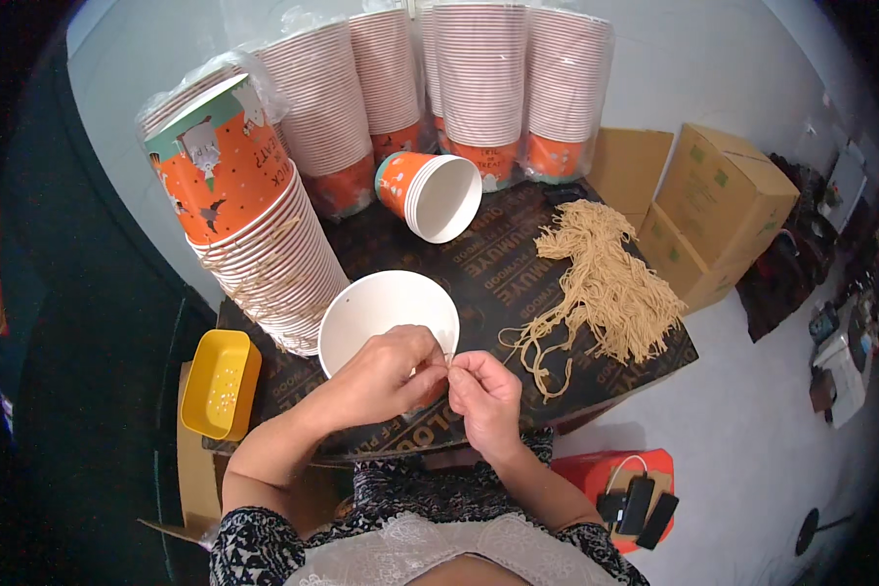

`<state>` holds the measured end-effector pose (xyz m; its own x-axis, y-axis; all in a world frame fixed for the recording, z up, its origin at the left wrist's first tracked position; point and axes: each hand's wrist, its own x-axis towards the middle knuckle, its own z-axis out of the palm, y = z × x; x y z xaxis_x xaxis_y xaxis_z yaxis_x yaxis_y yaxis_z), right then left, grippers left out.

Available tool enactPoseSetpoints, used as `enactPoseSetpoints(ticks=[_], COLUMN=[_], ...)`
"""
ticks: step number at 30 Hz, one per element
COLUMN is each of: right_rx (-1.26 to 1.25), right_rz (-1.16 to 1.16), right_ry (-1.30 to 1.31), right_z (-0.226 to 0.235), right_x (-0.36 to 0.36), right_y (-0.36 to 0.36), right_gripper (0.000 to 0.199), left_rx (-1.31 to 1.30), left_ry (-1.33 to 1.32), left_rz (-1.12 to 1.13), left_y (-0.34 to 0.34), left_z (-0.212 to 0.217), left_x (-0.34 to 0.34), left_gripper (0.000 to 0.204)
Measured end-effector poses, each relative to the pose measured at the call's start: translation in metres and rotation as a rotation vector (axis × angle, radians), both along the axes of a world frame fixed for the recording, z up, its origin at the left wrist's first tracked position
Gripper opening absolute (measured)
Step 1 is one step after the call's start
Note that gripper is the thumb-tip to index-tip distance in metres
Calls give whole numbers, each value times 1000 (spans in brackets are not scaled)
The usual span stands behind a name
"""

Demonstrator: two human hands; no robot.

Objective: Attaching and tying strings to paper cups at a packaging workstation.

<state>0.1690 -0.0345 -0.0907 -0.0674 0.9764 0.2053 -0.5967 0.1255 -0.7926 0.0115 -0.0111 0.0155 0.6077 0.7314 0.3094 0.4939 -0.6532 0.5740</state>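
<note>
A white-lined paper bucket (379,301) stands at the table's near edge, its open mouth facing up. My left hand (386,366) reaches over its near rim with fingers bent inward; what they grip is hidden behind the knuckles. Just right of the rim, my right hand (485,393) is closed in a pinch. Between the two hands' fingertips shows a short pale bit that looks like cord. Close by on the right lies a heap of tan cords (606,283), several loose ends trailing toward my right hand.
Left of the bucket leans a tall stack of orange buckets (254,244) with cords hanging on it. A yellow tray (192,391) holds small white bits. Nested buckets (449,200) lie sideways behind. Wrapped bucket stacks (479,78) line the wall; cardboard boxes (723,195) stand right.
</note>
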Motion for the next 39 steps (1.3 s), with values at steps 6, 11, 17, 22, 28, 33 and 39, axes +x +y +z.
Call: enactPoseSetpoints(ticks=[6, 11, 17, 22, 28, 33, 39], right_rx=[167, 381, 581, 451, 311, 150, 142], right_rz=[-235, -475, -605, -547, -427, -398, -368], right_ry=[-382, -892, -893, -852, -715, -787, -699], right_z=[10, 13, -6, -7, -6, 3, 37], right_x=[19, 46, 58, 54, 73, 88, 87], right_y=[-15, -23, -30, -18, 31, 67, 69], right_gripper=[12, 13, 6, 4, 5, 14, 20], left_rx=[-60, -79, -81, -167, -16, 271, 252], left_ry=[-26, 4, 32, -2, 156, 431, 428], left_rz=[28, 27, 13, 93, -49, 2, -18], left_y=[1, -1, -3, -11, 20, 19, -13], left_z=[0, 3, 5, 9, 24, 12, 19], left_x=[-6, -9, -14, -17, -67, -86, -80], left_gripper=[8, 8, 8, 9, 27, 38, 19])
